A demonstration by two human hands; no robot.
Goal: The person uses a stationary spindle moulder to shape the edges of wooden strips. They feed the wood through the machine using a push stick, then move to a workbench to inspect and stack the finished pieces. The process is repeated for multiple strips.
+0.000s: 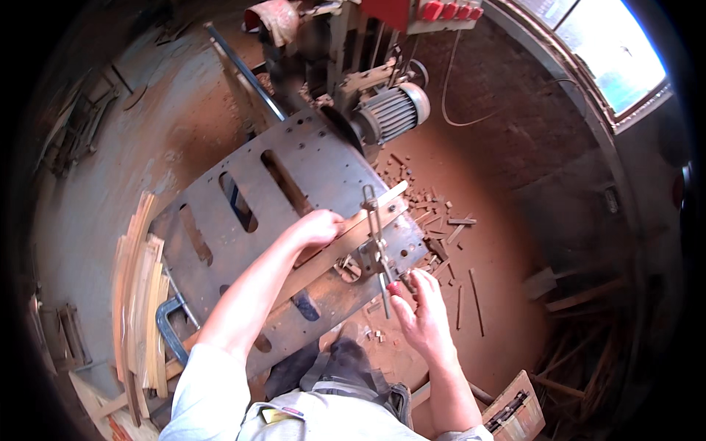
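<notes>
— What is happening at the steel machine table in this workshop?

— A person is leaning over it, the left hand pressing down on a long wooden strip that is lying slantwise across the table's right part, its far end reaching toward the saw blade and the grey electric motor.

— And the right hand?

— It is closing its fingers around the red-tipped handle of a toggle clamp, which is standing over the strip at the table's near right edge.

— What is lying around?

— A stack of curved wooden slats is sitting at the left, beside a blue C-clamp. Wood offcuts are littering the sawdust-covered floor to the right.
</notes>
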